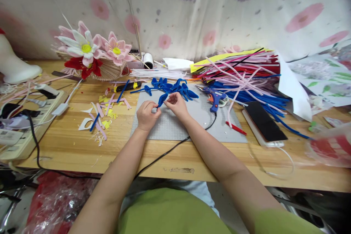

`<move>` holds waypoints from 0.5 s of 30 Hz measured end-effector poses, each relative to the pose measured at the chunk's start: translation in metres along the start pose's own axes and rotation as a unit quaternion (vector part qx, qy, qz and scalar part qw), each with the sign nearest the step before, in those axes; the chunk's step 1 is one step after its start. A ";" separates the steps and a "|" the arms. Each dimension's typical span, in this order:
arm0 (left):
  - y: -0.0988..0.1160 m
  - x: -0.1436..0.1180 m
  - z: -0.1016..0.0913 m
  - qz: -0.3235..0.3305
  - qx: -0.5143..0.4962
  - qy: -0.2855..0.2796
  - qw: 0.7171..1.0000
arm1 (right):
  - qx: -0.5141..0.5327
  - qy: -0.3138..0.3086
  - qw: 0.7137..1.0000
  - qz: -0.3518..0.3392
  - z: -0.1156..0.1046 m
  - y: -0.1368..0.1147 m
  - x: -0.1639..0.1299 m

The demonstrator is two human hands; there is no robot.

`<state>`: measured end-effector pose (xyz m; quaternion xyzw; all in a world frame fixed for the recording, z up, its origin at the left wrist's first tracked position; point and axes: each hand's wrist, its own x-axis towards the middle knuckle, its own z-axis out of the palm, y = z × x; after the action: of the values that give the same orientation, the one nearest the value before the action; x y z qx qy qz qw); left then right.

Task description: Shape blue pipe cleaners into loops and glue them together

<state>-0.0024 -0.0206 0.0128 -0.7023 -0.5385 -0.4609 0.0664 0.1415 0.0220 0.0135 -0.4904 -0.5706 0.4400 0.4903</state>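
Between both my hands is a blue petal-shaped piece bent from fuzzy pipe cleaner, held above the grey cutting mat. My left hand pinches its lower left end. At its upper right, my right hand grips it with closed fingertips. Just beyond my hands lie several finished blue pipe-cleaner pieces in a cluster. To the right, a blue glue gun rests on the mat, its nozzle pointing left.
Bundles of pink, red and blue pipe cleaners fill the back right. A phone lies on a white block. Pipe-cleaner flowers stand back left, near scraps and a power strip. A black cord crosses the table's front.
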 end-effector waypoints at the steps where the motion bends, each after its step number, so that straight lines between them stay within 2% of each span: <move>1: 0.000 0.000 0.000 -0.004 0.004 0.003 1.000 | -0.044 0.011 0.998 -0.032 0.001 -0.001 -0.002; 4: -0.001 0.000 0.001 -0.015 0.007 -0.001 1.000 | -0.153 0.021 0.982 -0.111 0.004 -0.005 -0.008; 8: 0.000 0.001 0.001 -0.011 0.004 -0.011 1.000 | -0.226 0.013 0.962 -0.153 0.007 -0.006 -0.009; 12: 0.001 0.001 0.001 -0.003 0.006 -0.005 1.000 | -0.238 0.010 0.960 -0.148 0.008 -0.005 -0.006; 15: 0.000 0.001 0.001 -0.009 0.004 0.001 1.000 | -0.164 0.037 0.980 -0.106 0.006 -0.002 -0.003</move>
<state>-0.0017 -0.0196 0.0126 -0.6967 -0.5470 -0.4595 0.0654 0.1354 0.0188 0.0144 -0.5170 -0.6654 0.2674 0.4674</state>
